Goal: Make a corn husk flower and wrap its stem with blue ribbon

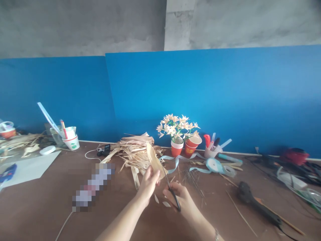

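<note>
My left hand (pixel 149 181) pinches a pale tan strip of dried husk (pixel 154 158), which stands tilted above the table. Black-handled scissors (pixel 175 198) are in my right hand (pixel 182 199), fingers closed round the handles. The blades reach up to the lower right edge of the husk; whether they are open or closed I cannot make out. Two small cut petal-shaped pieces (pixel 166 204) lie on the table below my hands. Behind the left hand spreads a heap of dried husks (pixel 135 149).
Pale flowers (pixel 175 126) stand in stacked paper cups (pixel 177 148) at the back. To the right are blue ribbon (pixel 214 165), thin wires (pixel 194 180), a pen cup (pixel 210 152) and a black tool (pixel 260 204) with a cord. A blurred-out object (pixel 92 187) lies left. A blue partition (pixel 200 87) closes the back.
</note>
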Tool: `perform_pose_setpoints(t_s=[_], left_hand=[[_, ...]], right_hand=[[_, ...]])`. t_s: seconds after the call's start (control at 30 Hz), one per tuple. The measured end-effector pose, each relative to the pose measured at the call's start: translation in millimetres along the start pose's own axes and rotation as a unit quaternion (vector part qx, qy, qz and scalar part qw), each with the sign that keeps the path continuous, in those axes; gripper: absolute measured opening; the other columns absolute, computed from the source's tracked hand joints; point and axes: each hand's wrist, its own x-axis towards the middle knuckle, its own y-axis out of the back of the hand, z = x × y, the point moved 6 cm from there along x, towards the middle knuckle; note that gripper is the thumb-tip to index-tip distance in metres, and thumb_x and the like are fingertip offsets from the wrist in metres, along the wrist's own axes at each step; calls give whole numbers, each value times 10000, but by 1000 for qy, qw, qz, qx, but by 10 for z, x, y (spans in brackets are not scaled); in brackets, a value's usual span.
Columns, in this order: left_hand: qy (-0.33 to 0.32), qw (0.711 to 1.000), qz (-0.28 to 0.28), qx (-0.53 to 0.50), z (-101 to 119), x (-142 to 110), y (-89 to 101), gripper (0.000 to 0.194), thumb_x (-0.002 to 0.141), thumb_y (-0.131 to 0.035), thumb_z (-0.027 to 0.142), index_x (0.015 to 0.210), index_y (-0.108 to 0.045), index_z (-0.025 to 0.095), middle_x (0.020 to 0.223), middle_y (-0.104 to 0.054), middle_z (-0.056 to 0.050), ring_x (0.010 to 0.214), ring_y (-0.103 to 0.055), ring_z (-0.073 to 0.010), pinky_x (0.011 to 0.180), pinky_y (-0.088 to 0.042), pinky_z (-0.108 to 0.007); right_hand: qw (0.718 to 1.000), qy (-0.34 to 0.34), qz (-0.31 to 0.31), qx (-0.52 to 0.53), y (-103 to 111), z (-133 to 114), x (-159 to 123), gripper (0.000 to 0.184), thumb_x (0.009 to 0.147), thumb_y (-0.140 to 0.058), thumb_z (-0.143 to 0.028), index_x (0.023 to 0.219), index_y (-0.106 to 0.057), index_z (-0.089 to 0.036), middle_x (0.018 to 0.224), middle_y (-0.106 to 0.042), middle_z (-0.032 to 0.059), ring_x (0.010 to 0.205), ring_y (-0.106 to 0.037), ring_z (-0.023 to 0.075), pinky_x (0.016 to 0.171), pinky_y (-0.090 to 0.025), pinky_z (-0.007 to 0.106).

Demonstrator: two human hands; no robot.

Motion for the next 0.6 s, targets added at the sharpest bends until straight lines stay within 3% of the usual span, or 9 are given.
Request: perform_pose_setpoints(t_s=[0.17, 0.6], left_hand=[[0, 1000, -21, 17, -4, 41, 21, 472, 703, -663, 483, 1067, -599, 190, 771, -602, -6, 594, -483, -118, 574, -398, -225], [8, 999, -49, 17, -17, 85, 34, 518, 684, -677, 507, 1077, -601, 179, 733, -579, -2, 583, -471, -110, 549, -368, -216]], right_hand=[[1000, -8, -5, -9, 4, -26, -24, 412, 708, -661, -545, 647, -521, -163, 405, -372, -94, 357, -294, 30, 342, -235, 165], [999, -20, -28, -8, -20, -112, -72, 441, 686, -659, -576, 634, -520, -162, 389, -345, -98, 343, -271, 26, 346, -185, 175]])
